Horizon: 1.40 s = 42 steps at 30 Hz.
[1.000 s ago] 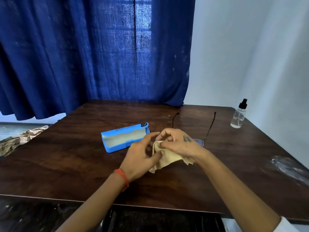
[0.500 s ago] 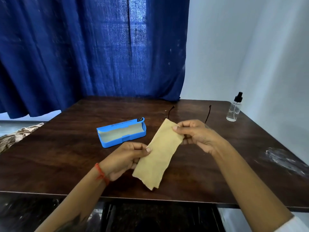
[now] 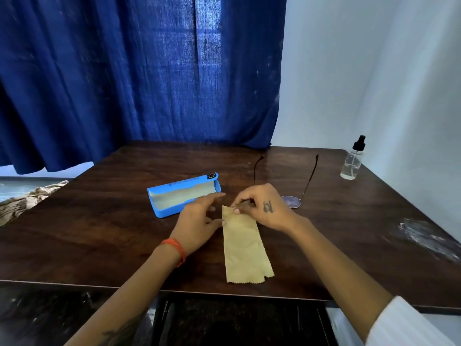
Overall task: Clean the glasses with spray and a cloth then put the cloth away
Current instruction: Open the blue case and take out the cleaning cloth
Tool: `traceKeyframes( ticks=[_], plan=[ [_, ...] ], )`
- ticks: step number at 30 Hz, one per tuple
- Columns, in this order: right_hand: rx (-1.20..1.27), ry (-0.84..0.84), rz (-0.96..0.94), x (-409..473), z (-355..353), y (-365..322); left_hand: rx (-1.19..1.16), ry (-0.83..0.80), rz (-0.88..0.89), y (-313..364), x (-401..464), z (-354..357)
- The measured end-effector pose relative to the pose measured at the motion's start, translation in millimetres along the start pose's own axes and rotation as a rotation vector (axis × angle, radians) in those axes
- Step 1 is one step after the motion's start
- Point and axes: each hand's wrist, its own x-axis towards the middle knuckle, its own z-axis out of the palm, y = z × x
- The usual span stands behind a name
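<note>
A tan cleaning cloth, folded into a long strip, hangs down over the table. My right hand pinches its top edge. My left hand is just left of the cloth with relaxed fingers, a fingertip touching its left edge. The glasses lie on the table behind my right hand, arms pointing away; one lens shows, the other is hidden by the hand. An open blue glasses case lies to the left. A clear spray bottle with a black top stands at the far right.
The dark wooden table has a whitish smear near its right edge. A blue curtain hangs behind it. A crumpled beige rag lies off the table's left side. A white wall is close on the right.
The cloth went from bunched between both hands to an unfolded long strip, and now hangs straight from my right hand. My left hand released its lower part and moved up beside the top edge.
</note>
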Motion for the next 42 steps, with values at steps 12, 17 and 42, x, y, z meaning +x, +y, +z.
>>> traceKeyframes(
  ticks=[12,17,42],
  plan=[
    [0.146,-0.007,-0.003,-47,-1,12,-0.095,-0.049,0.185,-9,-17,-5],
    [0.012,-0.203,0.147,-29,0,15,0.268,-0.257,0.091,-8,0,2],
    [-0.034,-0.160,0.199,-33,-1,15,0.396,-0.282,0.100,-9,7,14]
  ],
)
